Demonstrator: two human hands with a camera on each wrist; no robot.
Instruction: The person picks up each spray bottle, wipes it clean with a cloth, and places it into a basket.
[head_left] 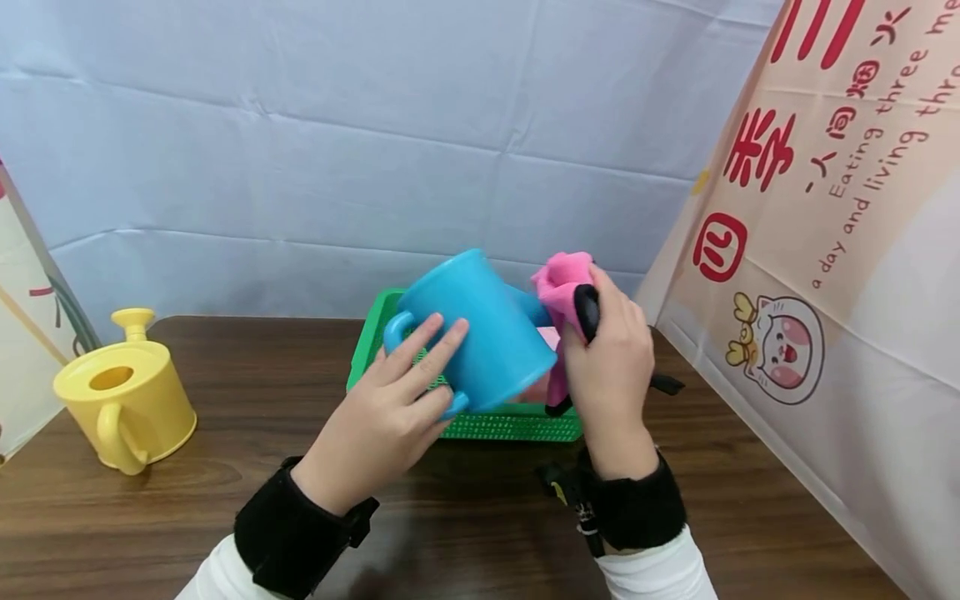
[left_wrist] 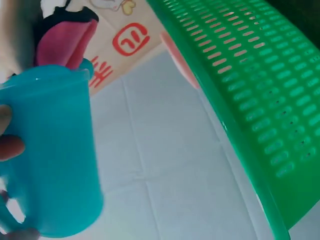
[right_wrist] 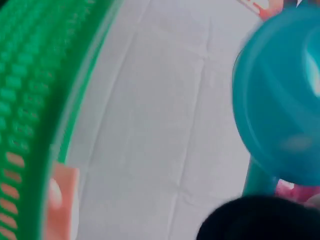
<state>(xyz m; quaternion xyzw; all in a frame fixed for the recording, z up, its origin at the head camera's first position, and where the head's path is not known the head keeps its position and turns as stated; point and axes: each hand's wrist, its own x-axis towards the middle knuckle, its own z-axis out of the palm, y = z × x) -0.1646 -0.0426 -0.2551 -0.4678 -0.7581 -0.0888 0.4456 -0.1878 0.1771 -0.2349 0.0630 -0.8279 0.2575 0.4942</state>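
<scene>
A blue watering can (head_left: 487, 333) is held tilted above a green basket (head_left: 517, 427). My left hand (head_left: 390, 417) grips it at the handle side, with some fingers lying along its wall. In the left wrist view, fingertips (left_wrist: 11, 148) show against the blue can (left_wrist: 55, 155). My right hand (head_left: 611, 358) holds a bunched pink cloth item with black parts (head_left: 562, 283) close against the can's spout. The right wrist view looks toward the can's round open end (right_wrist: 280, 100), with a dark blurred shape in front. What exactly the pink item is, I cannot tell.
On the left of the wooden table (head_left: 247, 467) stands a yellow watering can (head_left: 131, 400). Something pale pink (head_left: 536, 392) lies in the basket, mostly hidden. A pale blue cloth backdrop (head_left: 300, 167) hangs behind, and a printed cloth (head_left: 847, 275) slopes down at right.
</scene>
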